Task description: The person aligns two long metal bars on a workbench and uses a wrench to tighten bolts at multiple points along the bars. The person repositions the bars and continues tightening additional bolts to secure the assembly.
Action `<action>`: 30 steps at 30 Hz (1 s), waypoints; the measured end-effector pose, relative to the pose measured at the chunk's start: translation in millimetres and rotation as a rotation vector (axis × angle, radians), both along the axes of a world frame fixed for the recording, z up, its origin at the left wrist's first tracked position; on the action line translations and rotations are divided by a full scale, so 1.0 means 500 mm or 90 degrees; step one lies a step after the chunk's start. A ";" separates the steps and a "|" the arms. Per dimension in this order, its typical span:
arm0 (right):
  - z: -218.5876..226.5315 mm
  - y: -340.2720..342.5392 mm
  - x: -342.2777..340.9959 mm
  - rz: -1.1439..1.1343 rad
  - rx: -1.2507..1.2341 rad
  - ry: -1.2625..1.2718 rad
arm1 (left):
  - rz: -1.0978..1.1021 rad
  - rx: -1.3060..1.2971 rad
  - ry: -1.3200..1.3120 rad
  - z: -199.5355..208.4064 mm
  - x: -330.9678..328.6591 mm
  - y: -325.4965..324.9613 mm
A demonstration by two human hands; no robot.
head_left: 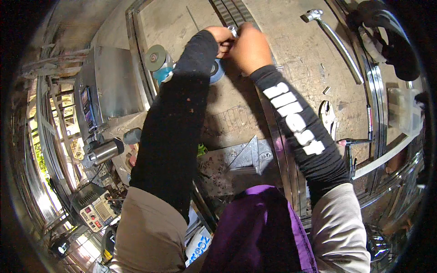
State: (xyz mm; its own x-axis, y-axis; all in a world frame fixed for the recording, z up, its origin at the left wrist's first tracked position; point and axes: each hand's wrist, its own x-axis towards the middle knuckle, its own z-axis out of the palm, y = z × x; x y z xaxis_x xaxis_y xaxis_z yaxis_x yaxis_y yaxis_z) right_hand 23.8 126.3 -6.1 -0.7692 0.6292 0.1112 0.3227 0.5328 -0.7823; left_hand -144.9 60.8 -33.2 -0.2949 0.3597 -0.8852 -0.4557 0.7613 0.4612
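Both my hands meet at the far middle of the workbench, over a long ribbed metal bar [230, 10]. The fingers of my left hand [220, 40] are curled in beside a small shiny metal piece [233, 31], whose kind I cannot make out. My right hand [251, 50], a little blurred, is closed against the same spot, its fingertips mostly hidden. Just left of my left forearm lies a teal angle grinder [163, 73] with a round grey disc [156, 55]. A blue disc [217, 72] shows in part below my hands.
A hammer [337, 43] lies at the far right, with locking pliers [327, 116] and a marker [369, 117] nearer. A triangular square [251, 157] rests on a metal plate [214, 170] before me. Long steel bars [282, 168] run lengthwise. A welding machine [98, 216] stands lower left.
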 end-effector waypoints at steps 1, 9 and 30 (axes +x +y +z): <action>0.000 -0.020 0.004 -0.007 0.040 0.003 | 0.029 0.039 -0.007 0.016 0.027 0.001; -0.087 -0.206 0.078 0.224 0.299 0.040 | 0.029 0.137 -0.059 0.072 0.020 -0.019; 0.047 0.162 0.077 0.171 -0.286 0.175 | -0.074 -0.063 0.211 0.057 0.070 0.038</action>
State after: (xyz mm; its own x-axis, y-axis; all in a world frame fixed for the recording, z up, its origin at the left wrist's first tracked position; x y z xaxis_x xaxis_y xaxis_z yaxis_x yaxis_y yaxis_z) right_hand 62.2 207.1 17.3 -0.8888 0.4480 0.0966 -0.0238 0.1655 -0.9859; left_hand -110.0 79.9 -4.5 -0.5340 0.3253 -0.7804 -0.2007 0.8478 0.4908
